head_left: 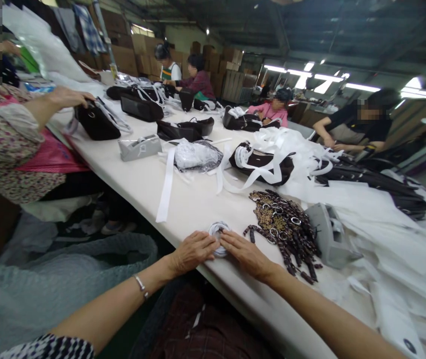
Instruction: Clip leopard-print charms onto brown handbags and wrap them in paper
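Note:
A small ring-shaped white coil [217, 229] lies at the near edge of the table, between my two hands. My left hand [195, 252] grips its left side, fingers together and reaching over the rim. From the right, my right hand [243, 252] holds the same coil with its fingers laid across it. The thumbs and the coil's underside are mostly hidden. Just right of my right hand is a heap of dark beaded straps with metal rings [278, 219]. A flat white strip [165, 187] lies beyond my left hand.
Grey tape dispensers [140, 147] [330, 234] stand on the white table [194, 204]. Dark handbags [261, 162] and a clear plastic bundle [198, 154] lie farther back. White sheets [395, 224] cover the right side. A person at left holds a dark bag [98, 119]; several others work beyond.

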`<state>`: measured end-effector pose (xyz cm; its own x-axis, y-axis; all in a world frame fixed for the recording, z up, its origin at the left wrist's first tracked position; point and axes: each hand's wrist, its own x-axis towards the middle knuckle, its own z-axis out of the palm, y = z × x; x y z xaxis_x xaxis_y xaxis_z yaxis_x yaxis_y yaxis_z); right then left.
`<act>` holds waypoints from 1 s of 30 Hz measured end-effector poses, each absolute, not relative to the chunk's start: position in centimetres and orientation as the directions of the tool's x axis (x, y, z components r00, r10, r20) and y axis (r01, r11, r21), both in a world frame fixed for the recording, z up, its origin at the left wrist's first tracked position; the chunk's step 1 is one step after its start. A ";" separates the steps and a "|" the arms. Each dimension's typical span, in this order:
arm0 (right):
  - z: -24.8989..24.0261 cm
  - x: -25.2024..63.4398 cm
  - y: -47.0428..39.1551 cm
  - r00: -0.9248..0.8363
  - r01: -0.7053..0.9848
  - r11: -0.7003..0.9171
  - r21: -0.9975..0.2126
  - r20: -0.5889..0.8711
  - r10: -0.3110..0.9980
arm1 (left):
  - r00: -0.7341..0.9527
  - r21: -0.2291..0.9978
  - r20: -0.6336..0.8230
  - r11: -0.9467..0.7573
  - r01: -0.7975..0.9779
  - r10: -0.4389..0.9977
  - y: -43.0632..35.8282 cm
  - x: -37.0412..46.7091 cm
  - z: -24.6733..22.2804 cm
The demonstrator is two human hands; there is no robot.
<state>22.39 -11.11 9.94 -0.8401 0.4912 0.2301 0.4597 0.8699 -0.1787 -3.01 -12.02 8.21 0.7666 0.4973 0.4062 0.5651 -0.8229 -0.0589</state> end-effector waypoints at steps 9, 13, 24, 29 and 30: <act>13.0 21.3 -10.4 -0.678 0.469 0.699 -0.540 0.288 0.676 | 0.811 -0.081 0.381 -0.858 0.507 0.443 -10.8 -2.5 8.7; 19.8 18.1 -9.1 -0.399 0.568 0.599 -0.564 0.448 0.800 | 0.777 -0.060 0.455 -0.855 0.515 0.435 -10.9 -1.2 8.1; 9.4 14.7 -5.9 -0.285 0.896 0.361 -0.259 0.289 0.914 | 0.707 -0.008 0.509 -0.819 0.574 0.490 -11.4 0.1 7.3; 9.1 14.9 -5.6 -0.295 0.896 0.360 -0.261 0.257 0.920 | 0.696 0.045 0.496 -0.816 0.577 0.520 -11.4 -0.3 7.3; 9.3 14.8 -5.6 -0.290 0.894 0.352 -0.276 0.241 0.926 | 0.684 0.059 0.510 -0.815 0.576 0.521 -11.4 -0.4 7.3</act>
